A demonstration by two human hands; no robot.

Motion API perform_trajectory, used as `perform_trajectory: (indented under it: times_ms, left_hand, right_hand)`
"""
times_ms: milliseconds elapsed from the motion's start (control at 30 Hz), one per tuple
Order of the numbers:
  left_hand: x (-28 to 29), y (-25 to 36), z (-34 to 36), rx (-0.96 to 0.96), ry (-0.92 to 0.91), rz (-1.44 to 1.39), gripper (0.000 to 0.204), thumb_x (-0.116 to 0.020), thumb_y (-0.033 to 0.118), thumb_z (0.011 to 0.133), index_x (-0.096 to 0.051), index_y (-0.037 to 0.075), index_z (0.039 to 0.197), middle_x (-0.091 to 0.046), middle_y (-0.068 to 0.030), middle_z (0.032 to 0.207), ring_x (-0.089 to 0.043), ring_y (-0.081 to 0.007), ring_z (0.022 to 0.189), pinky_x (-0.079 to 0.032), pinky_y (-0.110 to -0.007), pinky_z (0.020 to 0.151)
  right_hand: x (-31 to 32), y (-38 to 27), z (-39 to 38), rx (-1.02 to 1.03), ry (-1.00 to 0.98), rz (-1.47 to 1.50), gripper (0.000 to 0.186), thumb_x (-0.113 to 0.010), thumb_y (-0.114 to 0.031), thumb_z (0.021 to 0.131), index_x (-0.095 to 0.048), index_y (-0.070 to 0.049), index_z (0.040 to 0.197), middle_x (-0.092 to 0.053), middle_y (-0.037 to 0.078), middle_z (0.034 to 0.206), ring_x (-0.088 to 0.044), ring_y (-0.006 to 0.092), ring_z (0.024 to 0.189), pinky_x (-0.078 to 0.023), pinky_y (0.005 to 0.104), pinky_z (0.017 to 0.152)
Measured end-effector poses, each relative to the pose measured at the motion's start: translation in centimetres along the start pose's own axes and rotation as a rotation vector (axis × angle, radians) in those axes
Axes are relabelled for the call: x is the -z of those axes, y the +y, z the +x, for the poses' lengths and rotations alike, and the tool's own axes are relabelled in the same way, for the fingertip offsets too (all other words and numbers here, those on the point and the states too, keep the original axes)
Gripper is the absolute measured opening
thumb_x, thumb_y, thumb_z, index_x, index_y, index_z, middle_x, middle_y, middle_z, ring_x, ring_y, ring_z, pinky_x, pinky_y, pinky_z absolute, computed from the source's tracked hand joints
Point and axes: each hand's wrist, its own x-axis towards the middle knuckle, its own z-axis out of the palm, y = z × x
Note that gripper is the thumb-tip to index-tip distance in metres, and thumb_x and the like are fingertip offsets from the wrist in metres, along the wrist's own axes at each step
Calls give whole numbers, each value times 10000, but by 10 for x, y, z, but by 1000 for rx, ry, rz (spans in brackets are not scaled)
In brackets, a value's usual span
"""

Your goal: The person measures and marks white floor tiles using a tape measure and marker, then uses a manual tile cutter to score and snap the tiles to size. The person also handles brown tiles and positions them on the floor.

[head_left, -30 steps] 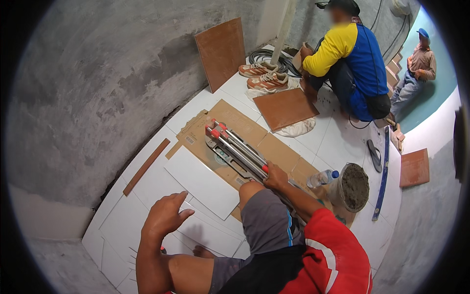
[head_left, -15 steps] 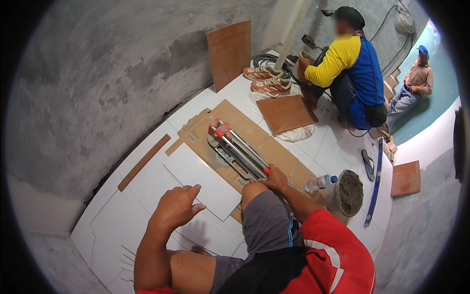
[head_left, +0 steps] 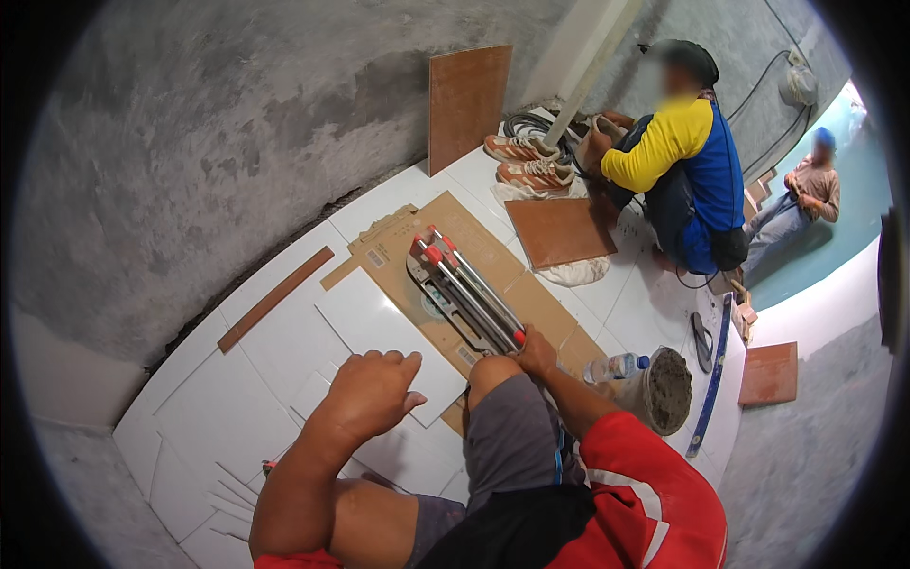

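My left hand [head_left: 379,389] hovers over white tile [head_left: 374,318] near my raised knee, fingers loosely bent and apart with nothing in them. My right hand [head_left: 534,351] grips the near, red-tipped end of a tile cutter [head_left: 453,275] with steel rails, beside my knee. The cutter lies on flattened cardboard [head_left: 559,318], next to the white tile. To the right of that hand, a water bottle [head_left: 616,368] lies tilted beside a bucket [head_left: 668,389] of grey mortar.
A co-worker [head_left: 706,171] squats by shoes [head_left: 531,171], cables and a brown tile [head_left: 559,232]. Another person [head_left: 810,194] is farther right. Brown tiles lean on the walls [head_left: 469,104] [head_left: 768,375]. A wood strip [head_left: 275,299], a blue level [head_left: 711,379] and a sandal [head_left: 701,341] lie around.
My left hand has shifted rightward, while my right keeps its grip. The room appears rotated slightly as my head moved. The co-worker's hands have shifted around the object held.
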Motion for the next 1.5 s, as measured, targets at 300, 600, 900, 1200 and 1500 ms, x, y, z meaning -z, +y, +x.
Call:
perform_trajectory:
  times_ms: [300, 600, 900, 1200, 1500]
  left_hand:
    - [-5, 6, 12, -104, -30, -11, 425, -716, 327, 874, -601, 48, 1172, -672, -120, 1004, -648, -315, 964, -494, -441, 832]
    - [-5, 3, 14, -183, 18, -39, 407, -716, 295, 856, -606, 42, 1155, -669, -106, 965, -644, -285, 925, -470, -419, 785]
    - [-4, -7, 16, -160, -66, -55, 374, -693, 270, 868, -608, 45, 1154, -670, -108, 965, -644, -287, 935, -472, -423, 793]
    - [-2, -3, 17, -179, -61, -54, 415, -689, 298, 889, -594, 49, 1208, -671, -114, 1003, -644, -294, 946, -476, -432, 813]
    - [-8, 4, 22, -157, -111, -12, 400, -697, 332, 891, -592, 53, 1157, -671, -124, 1007, -649, -309, 971, -489, -440, 835]
  right_hand:
    - [-10, 3, 6, -43, -21, -44, 719, -805, -324, 714, -500, -82, 1318, -640, 240, 1156, -627, 415, 1105, -488, 484, 917]
    - [-7, -11, 5, -40, -18, -47, 707, -804, -316, 716, -503, -59, 1301, -650, 247, 1145, -627, 414, 1108, -484, 480, 914]
    - [-7, -10, 10, -49, -48, -64, 699, -806, -311, 711, -507, -54, 1289, -650, 250, 1148, -626, 417, 1103, -486, 473, 915]
    - [-5, -7, 8, -62, -25, -42, 739, -797, -360, 718, -498, -65, 1327, -644, 243, 1189, -618, 409, 1142, -481, 458, 948]
    - [-3, 2, 7, -41, -78, 14, 845, -841, -492, 708, -492, -62, 1346, -653, 221, 1172, -644, 371, 1104, -488, 435, 924]
